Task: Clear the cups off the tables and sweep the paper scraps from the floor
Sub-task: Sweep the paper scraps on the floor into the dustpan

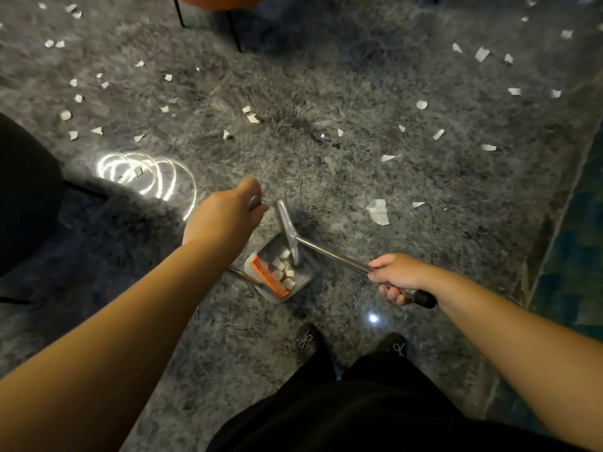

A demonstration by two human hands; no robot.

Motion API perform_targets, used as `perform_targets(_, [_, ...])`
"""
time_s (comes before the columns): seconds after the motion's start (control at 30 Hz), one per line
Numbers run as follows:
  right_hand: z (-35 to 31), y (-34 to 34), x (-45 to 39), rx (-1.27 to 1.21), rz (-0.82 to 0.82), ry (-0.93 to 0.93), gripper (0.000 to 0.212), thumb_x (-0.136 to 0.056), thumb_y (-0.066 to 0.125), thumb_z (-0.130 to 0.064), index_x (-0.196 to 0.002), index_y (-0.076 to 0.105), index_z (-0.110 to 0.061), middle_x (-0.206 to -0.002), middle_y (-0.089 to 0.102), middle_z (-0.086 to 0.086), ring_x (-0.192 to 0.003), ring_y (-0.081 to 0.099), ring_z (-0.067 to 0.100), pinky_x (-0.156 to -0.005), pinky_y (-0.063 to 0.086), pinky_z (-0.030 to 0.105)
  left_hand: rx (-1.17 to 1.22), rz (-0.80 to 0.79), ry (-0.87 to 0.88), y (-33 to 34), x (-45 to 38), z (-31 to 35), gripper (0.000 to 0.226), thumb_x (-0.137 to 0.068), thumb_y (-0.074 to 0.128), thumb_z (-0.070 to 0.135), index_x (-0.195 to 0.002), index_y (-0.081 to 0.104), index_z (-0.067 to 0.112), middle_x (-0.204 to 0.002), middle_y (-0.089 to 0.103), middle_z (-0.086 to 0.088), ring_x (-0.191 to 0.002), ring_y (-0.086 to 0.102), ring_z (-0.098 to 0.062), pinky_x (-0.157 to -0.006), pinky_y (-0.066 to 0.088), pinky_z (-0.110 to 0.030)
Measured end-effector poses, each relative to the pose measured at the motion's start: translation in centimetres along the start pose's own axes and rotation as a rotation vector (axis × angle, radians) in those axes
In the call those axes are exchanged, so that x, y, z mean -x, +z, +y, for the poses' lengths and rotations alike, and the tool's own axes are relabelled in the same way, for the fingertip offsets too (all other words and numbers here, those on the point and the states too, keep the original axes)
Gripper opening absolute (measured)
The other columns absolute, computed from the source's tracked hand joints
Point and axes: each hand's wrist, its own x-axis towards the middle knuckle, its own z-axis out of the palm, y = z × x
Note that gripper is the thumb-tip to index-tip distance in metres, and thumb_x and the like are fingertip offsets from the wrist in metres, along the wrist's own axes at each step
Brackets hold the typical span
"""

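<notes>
Several paper scraps [283, 267] are already gathered in the dustpan [282, 275]; its handle is gripped by the left hand [225, 216], the broom [313, 247] by the right hand [399, 277]; if tilted, contents could spill; the large scrap [378, 211] nearby could be missed.

Polished grey speckled stone floor [326, 177], white paper scraps [378, 211] strewn across it beyond the dustpan [305, 278], the dustpan resting on the floor, more scraps far left and right of it
</notes>
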Motion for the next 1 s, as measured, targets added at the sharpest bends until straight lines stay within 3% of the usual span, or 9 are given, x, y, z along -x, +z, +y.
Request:
perform_targets(0.2, [-0.2, -1.0, 2.4, 0.040, 0.079, -0.075, 0.046, -0.095, 0.056, -0.012, -0.138, 0.042, -0.018, -0.065, 0.052, 0.009, -0.034, 0.041, 0.009, -0.036, 0.033, 0.016, 0.010, -0.036, 0.028, -1.0, -1.1, 1.5, 0.023, -0.093, 0.060, 0.041, -0.102, 0.054, 0.021, -0.069, 0.050, -0.002, -0.063, 0.052, -0.029, -0.055, 0.044, -0.033])
perform_targets(0.3, [0.2, -2.3, 2.9, 0.006, 0.161, -0.104, 0.046, -0.095, 0.057, -0.010, -0.138, 0.042, -0.016, -0.063, 0.051, 0.010, -0.037, 0.042, 0.011, -0.034, 0.033, 0.016, -0.010, -0.040, 0.068, -1.0, -2.2, 3.3, 0.024, -0.093, 0.059, 0.042, -0.103, 0.053, 0.021, -0.066, 0.048, 0.000, -0.060, 0.048, -0.027, -0.051, 0.036, -0.030])
perform_targets(0.43, [1.1, -5.6, 2.6, -0.063, 0.281, -0.109, 0.039, -0.096, 0.054, -0.008, -0.133, 0.044, -0.014, -0.059, 0.049, 0.011, -0.034, 0.039, 0.012, -0.032, 0.030, 0.013, -0.011, -0.051, 0.130, -0.7, -5.0, 6.7, 0.025, -0.093, 0.061, 0.040, -0.105, 0.056, 0.018, -0.074, 0.059, -0.011, -0.068, 0.057, -0.032, -0.056, 0.044, -0.035])
perform_targets(0.77, [2.2, -20.6, 0.0, -0.124, 0.445, -0.075, 0.015, -0.095, 0.055, -0.006, -0.105, 0.050, -0.015, -0.056, 0.047, 0.012, -0.033, 0.039, 0.015, -0.031, 0.031, 0.015, -0.062, -0.127, 0.249, 3.2, -14.2, 17.2, 0.024, -0.095, 0.058, 0.037, -0.107, 0.054, 0.016, -0.082, 0.064, -0.014, -0.073, 0.061, -0.035, -0.061, 0.053, -0.043])
perform_targets(1.0, [1.7, -30.5, -1.7, -0.081, 0.470, 0.005, 0.020, -0.094, 0.054, -0.004, -0.114, 0.053, -0.002, -0.054, 0.044, 0.011, -0.028, 0.036, 0.013, -0.031, 0.031, 0.015, -0.119, -0.156, 0.276, 4.9, -22.1, 23.0, 0.019, -0.094, 0.059, 0.039, -0.098, 0.050, 0.023, -0.077, 0.062, -0.009, -0.064, 0.054, -0.029, -0.053, 0.046, -0.037])
